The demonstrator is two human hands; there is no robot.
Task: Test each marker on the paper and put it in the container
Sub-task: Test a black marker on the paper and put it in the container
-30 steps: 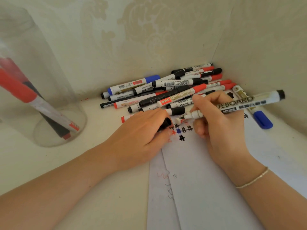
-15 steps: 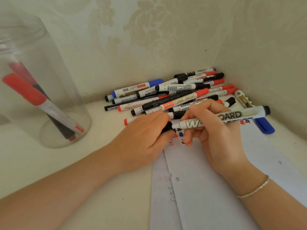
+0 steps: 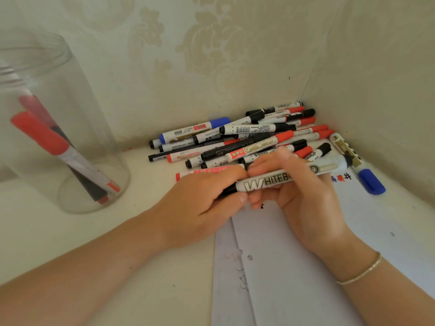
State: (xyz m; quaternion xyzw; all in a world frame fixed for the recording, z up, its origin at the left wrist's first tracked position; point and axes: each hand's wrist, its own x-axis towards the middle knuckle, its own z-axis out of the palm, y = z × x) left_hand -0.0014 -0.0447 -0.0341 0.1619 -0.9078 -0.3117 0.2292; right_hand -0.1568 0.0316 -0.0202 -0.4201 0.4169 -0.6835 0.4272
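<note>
Capping: right hand (image 3: 306, 198) grips the whiteboard marker (image 3: 277, 178) by its barrel, level above the paper (image 3: 294, 267); left hand (image 3: 202, 203) pinches the black cap (image 3: 227, 190) onto its tip end
Container (image 3: 58, 128): clear jar at left on the counter (image 3: 153, 267), well apart from the hands, a few markers leaning inside
Pile (image 3: 247, 140): untested markers against the wall
Risk: cap seated crooked could pop off in the jar, ink smearing; a loose elbow could scatter the pile

Bare forearms, thin gold bracelet (image 3: 362, 271) on right wrist
</note>
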